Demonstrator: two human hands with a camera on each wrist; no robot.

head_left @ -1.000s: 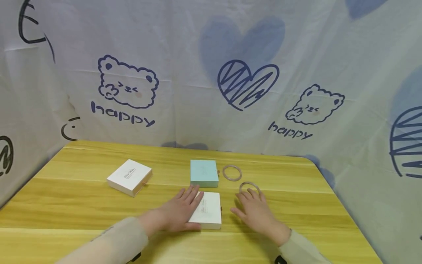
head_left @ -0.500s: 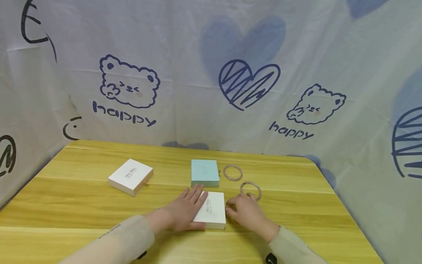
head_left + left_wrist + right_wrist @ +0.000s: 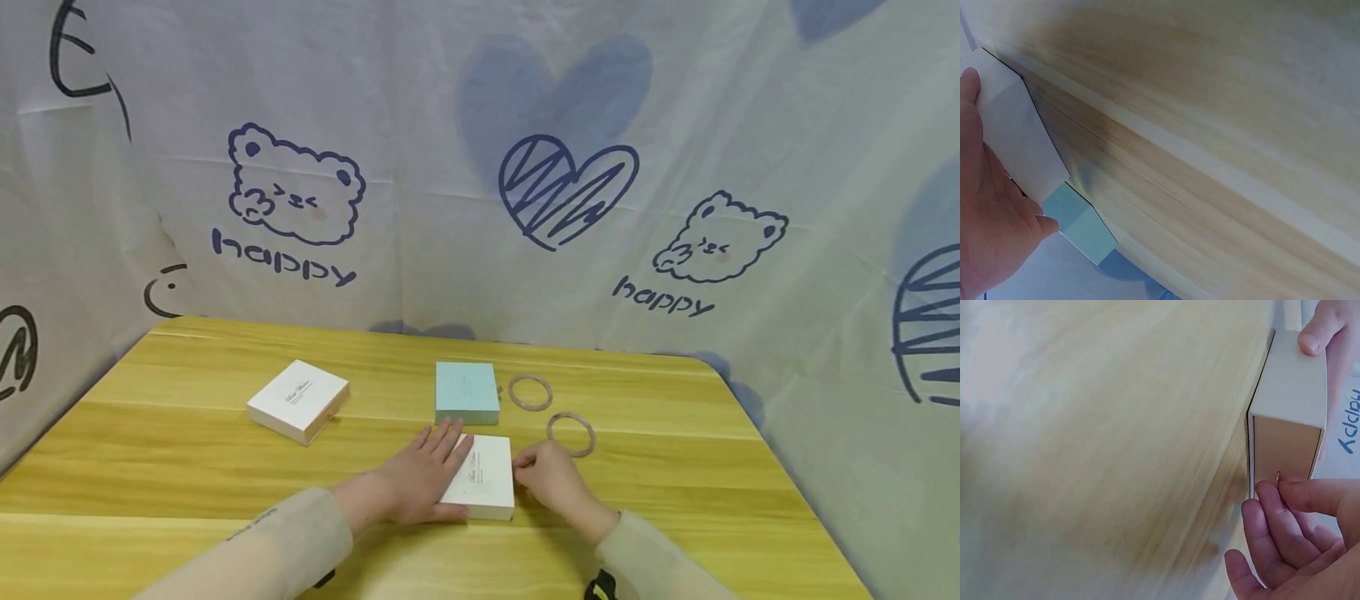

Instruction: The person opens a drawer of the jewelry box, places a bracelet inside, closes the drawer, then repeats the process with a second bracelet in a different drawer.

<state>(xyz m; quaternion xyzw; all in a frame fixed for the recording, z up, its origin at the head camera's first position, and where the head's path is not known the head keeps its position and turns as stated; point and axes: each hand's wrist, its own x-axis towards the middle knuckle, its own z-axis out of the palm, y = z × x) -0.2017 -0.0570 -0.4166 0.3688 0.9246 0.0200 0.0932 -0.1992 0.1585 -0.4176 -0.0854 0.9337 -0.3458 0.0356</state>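
A white drawer-style gift box (image 3: 487, 479) with small lettering lies near the front of the table. My left hand (image 3: 420, 483) holds it by its left part, thumb along the near side and fingers stretched over the top toward the far edge. In the right wrist view the box's brownish drawer front (image 3: 1285, 447) shows, with a small pull tab (image 3: 1279, 477) on it. My right hand (image 3: 551, 479) pinches that tab between thumb and index finger, the other fingers loosely bent. The drawer looks closed. Behind the hands lie two pale pinkish bangles (image 3: 572, 456).
A light teal box (image 3: 465, 387) stands just behind the white one, close to the left fingertips. Another white box (image 3: 298, 396) sits turned at an angle on the left. A printed cloth (image 3: 435, 250) hangs behind the wooden table (image 3: 187, 467).
My right hand has moved left from beside the nearer bangle to the box's right side and closed on the pull tab. The left hand and box have shifted very slightly right in view.
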